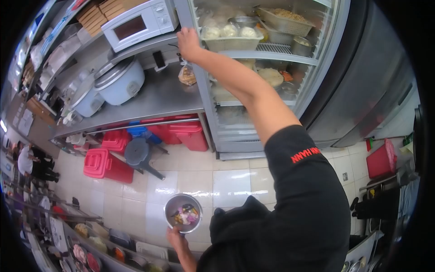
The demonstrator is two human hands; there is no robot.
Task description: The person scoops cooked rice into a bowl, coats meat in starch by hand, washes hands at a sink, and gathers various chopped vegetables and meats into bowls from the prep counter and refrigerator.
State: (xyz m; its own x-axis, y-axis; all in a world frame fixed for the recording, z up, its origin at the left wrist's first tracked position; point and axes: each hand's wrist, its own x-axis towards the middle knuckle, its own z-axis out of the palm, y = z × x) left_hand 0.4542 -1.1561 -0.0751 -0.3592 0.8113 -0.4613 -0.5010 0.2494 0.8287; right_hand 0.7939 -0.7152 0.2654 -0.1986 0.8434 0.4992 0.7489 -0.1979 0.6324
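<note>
My right hand [188, 44] is stretched forward to the left edge of the glass-door fridge [198, 86], its fingers curled at the door frame. Behind the glass stand a white basket [233, 43] with wrapped round items and another basket [285, 21] of shredded food. Low down, my left hand [176, 238] grips the near rim of a metal bowl [183, 199], which holds mixed purple, yellow and dark pieces. A small bag of food [186, 75] hangs just below my right hand.
Rice cookers [118, 81] and a microwave [139, 25] stand at the left. Below are red bins [105, 166] and a grey stool [138, 153] on the floor. Food trays [97, 245] line the counter at the lower left. Another person [26, 162] stands far left.
</note>
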